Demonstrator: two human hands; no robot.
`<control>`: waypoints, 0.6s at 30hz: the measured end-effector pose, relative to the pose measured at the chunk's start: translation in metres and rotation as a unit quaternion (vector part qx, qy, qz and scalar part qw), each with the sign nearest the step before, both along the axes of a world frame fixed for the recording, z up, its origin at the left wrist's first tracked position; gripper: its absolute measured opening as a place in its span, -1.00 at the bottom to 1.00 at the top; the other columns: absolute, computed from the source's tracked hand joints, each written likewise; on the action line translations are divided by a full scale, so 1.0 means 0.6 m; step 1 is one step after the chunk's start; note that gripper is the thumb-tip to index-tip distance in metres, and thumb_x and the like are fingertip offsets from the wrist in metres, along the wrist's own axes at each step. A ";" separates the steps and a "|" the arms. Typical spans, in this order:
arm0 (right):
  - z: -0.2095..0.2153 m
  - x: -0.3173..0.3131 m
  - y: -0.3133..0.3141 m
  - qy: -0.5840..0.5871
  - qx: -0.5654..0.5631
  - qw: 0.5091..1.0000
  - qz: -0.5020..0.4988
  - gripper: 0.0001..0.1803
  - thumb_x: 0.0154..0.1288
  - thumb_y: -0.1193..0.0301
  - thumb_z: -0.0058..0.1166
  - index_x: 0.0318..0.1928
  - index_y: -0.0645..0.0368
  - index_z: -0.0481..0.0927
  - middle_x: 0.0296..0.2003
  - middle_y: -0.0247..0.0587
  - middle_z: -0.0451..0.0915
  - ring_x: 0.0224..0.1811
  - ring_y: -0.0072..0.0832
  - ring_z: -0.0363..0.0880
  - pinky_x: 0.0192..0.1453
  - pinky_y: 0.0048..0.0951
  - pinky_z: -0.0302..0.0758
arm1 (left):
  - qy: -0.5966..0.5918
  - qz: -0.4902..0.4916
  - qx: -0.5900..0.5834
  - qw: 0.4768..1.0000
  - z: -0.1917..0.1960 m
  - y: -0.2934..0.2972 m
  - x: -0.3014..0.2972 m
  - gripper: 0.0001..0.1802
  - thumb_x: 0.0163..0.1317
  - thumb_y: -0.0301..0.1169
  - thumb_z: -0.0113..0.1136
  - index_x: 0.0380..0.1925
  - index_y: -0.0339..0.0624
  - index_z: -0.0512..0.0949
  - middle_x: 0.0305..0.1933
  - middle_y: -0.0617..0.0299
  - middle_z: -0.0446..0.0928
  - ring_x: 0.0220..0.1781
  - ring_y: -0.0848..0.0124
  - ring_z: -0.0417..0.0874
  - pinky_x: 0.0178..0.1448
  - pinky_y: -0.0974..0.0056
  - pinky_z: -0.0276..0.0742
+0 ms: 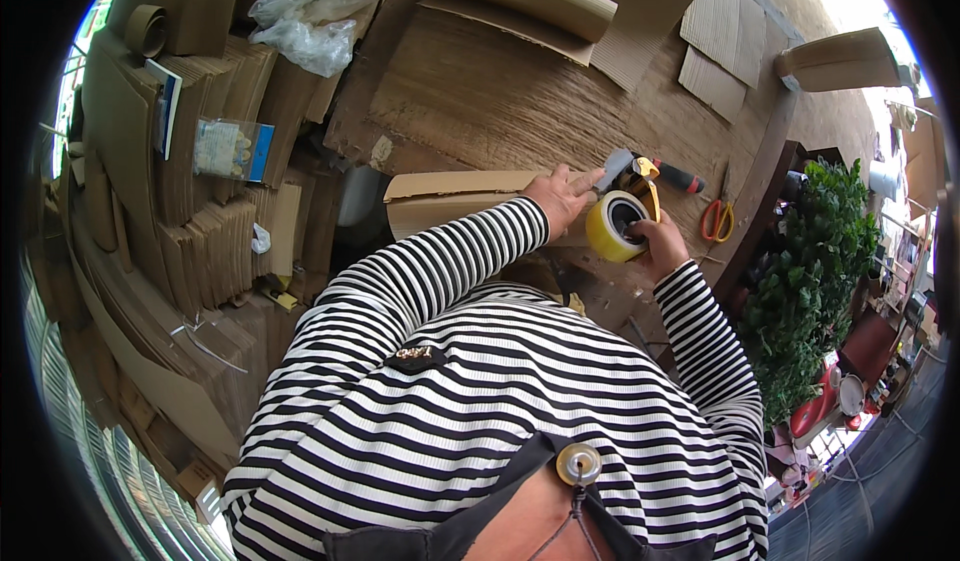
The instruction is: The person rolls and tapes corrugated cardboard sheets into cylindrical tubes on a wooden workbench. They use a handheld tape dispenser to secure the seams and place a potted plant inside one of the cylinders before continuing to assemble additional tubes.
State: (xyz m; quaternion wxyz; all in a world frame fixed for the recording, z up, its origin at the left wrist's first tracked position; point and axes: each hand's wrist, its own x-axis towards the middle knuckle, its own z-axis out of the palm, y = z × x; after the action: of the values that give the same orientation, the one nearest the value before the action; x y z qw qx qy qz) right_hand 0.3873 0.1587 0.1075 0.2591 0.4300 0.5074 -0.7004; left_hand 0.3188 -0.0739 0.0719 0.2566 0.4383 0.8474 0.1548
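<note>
Bright daylight from the blown-out upper right, soft shadows, sharp centre, heavy fisheye bending at the rim.

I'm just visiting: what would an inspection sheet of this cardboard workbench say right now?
Surface: brown table covered with corrugated cardboard sheets.
Job's things: yellow tape roll in its dispenser; folded cardboard box.
Clutter: orange-handled scissors, red-handled tool, crumpled plastic bags, cardboard stacks at the left.
Fingers: left hand presses on the box beside the roll; right hand grips the roll.
Cables: nothing seen.
Surroundings: green potted plant at the right, bright daylight beyond.
</note>
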 end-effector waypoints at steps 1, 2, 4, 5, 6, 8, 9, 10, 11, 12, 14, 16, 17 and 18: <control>0.007 -0.006 0.000 -0.012 -0.004 1.000 0.003 -0.55 0.29 0.68 0.03 0.20 0.25 0.46 -0.11 -0.16 0.68 -0.18 -0.34 0.76 -0.10 -0.21 0.81 | -0.008 -0.011 -0.025 1.000 0.004 0.003 -0.003 -0.10 -0.03 -0.29 0.57 0.38 -0.13 0.44 0.69 0.21 0.09 0.25 0.07 0.48 0.23 0.13 0.68; 0.015 -0.013 -0.001 -0.023 -0.009 1.000 0.007 -0.55 0.29 0.67 0.03 0.20 0.25 0.46 -0.10 -0.16 0.68 -0.18 -0.34 0.76 -0.10 -0.20 0.81 | -0.015 -0.021 -0.051 0.998 0.021 0.008 -0.012 -0.20 0.07 -0.26 0.53 0.35 -0.08 0.48 0.70 0.27 0.08 0.31 0.09 0.45 0.25 0.12 0.68; 0.027 -0.021 -0.003 -0.032 -0.012 0.999 0.024 -0.57 0.31 0.66 0.04 0.19 0.25 0.46 -0.08 -0.15 0.67 -0.16 -0.33 0.76 -0.09 -0.19 0.81 | -0.021 -0.032 -0.062 0.997 0.026 0.012 -0.018 -0.27 0.08 -0.24 0.53 0.29 -0.07 0.52 0.66 0.28 0.14 0.33 0.09 0.46 0.25 0.11 0.67; 0.035 -0.029 -0.003 -0.040 -0.010 0.999 0.035 -0.57 0.32 0.66 0.04 0.19 0.25 0.46 -0.07 -0.15 0.67 -0.15 -0.33 0.76 -0.08 -0.19 0.81 | -0.019 -0.033 -0.047 0.998 0.024 0.012 -0.022 -0.24 0.00 -0.26 0.56 0.26 -0.09 0.53 0.62 0.23 0.22 0.28 0.07 0.50 0.22 0.10 0.68; 0.038 -0.033 -0.003 -0.048 -0.009 0.998 0.046 -0.58 0.32 0.66 0.04 0.19 0.24 0.46 -0.07 -0.14 0.67 -0.14 -0.33 0.76 -0.07 -0.19 0.81 | -0.018 -0.033 -0.032 0.999 0.022 0.012 -0.025 -0.21 -0.09 -0.28 0.60 0.23 -0.12 0.53 0.58 0.18 0.29 0.23 0.06 0.53 0.19 0.09 0.68; 0.035 -0.036 0.008 -0.044 0.003 0.996 0.071 -0.58 0.33 0.66 0.04 0.20 0.24 0.44 -0.05 -0.14 0.67 -0.11 -0.33 0.76 -0.04 -0.18 0.81 | -0.035 -0.053 -0.027 0.998 0.019 0.019 -0.030 -0.34 -0.06 -0.28 0.58 0.11 -0.09 0.56 0.42 0.17 0.47 0.24 0.04 0.55 0.21 0.05 0.66; 0.033 -0.037 0.017 -0.043 0.010 0.996 0.083 -0.57 0.33 0.66 0.04 0.20 0.23 0.44 -0.05 -0.14 0.67 -0.09 -0.33 0.76 -0.02 -0.18 0.81 | -0.036 -0.057 -0.037 0.997 0.016 0.027 -0.029 -0.33 -0.07 -0.29 0.59 0.11 -0.08 0.56 0.41 0.17 0.48 0.24 0.04 0.55 0.21 0.05 0.66; 0.027 -0.038 0.027 -0.032 0.002 0.995 0.090 -0.56 0.33 0.66 0.04 0.21 0.23 0.43 -0.04 -0.13 0.66 -0.08 -0.33 0.75 0.00 -0.18 0.80 | -0.038 -0.061 -0.046 0.996 0.012 0.033 -0.028 -0.33 -0.07 -0.30 0.59 0.11 -0.07 0.56 0.40 0.16 0.48 0.23 0.04 0.55 0.21 0.05 0.66; 0.020 -0.039 0.037 -0.022 -0.007 0.995 0.099 -0.55 0.32 0.67 0.04 0.21 0.23 0.42 -0.03 -0.13 0.66 -0.06 -0.33 0.75 0.02 -0.18 0.79 | -0.039 -0.059 -0.037 0.997 0.014 0.032 -0.030 -0.34 -0.07 -0.31 0.59 0.10 -0.07 0.56 0.38 0.17 0.50 0.22 0.03 0.56 0.19 0.05 0.68; 0.015 -0.042 0.046 -0.012 -0.015 0.994 0.107 -0.54 0.32 0.68 0.05 0.22 0.23 0.41 -0.03 -0.13 0.66 -0.05 -0.33 0.75 0.04 -0.18 0.79 | -0.036 -0.053 -0.035 0.997 0.008 0.032 -0.030 -0.34 -0.07 -0.30 0.59 0.10 -0.06 0.56 0.38 0.17 0.50 0.21 0.03 0.57 0.18 0.05 0.68; 0.021 -0.052 0.058 -0.015 0.004 0.994 0.112 -0.51 0.30 0.69 0.06 0.24 0.24 0.40 -0.01 -0.12 0.65 -0.03 -0.34 0.74 0.08 -0.20 0.77 | -0.030 -0.041 -0.032 0.998 -0.002 0.030 -0.030 -0.33 -0.08 -0.30 0.59 0.10 -0.06 0.56 0.38 0.17 0.50 0.20 0.03 0.57 0.16 0.05 0.69; 0.037 -0.062 0.057 -0.014 0.026 0.995 0.096 -0.51 0.30 0.70 0.05 0.24 0.24 0.40 0.00 -0.12 0.66 -0.04 -0.34 0.73 0.09 -0.20 0.76 | -0.017 -0.053 -0.033 0.998 0.002 0.024 -0.028 -0.26 -0.10 -0.29 0.61 0.16 -0.06 0.55 0.44 0.17 0.44 0.20 0.05 0.58 0.15 0.05 0.69; 0.041 -0.062 0.056 -0.016 0.046 0.995 0.092 -0.49 0.27 0.68 0.10 0.24 0.25 0.42 -0.04 -0.18 0.66 -0.08 -0.39 0.71 0.03 -0.29 0.73 | -0.012 -0.053 -0.024 0.998 0.003 0.022 -0.026 -0.25 -0.10 -0.29 0.61 0.17 -0.07 0.55 0.46 0.17 0.43 0.20 0.06 0.58 0.14 0.05 0.69; 0.038 -0.060 0.061 -0.005 0.078 0.989 0.122 -0.46 0.25 0.69 0.12 0.25 0.25 0.43 -0.05 -0.20 0.65 -0.09 -0.41 0.69 0.00 -0.33 0.71 | -0.007 -0.054 -0.015 0.998 0.002 0.019 -0.024 -0.24 -0.10 -0.29 0.61 0.18 -0.07 0.54 0.47 0.17 0.41 0.21 0.07 0.58 0.13 0.04 0.69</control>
State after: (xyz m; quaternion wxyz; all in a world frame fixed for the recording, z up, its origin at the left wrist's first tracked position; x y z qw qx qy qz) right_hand 0.3514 0.1950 0.1303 0.3108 0.3872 0.6080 -0.6195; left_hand 0.3043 -0.0625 0.0732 0.2770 0.4785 0.8228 0.1315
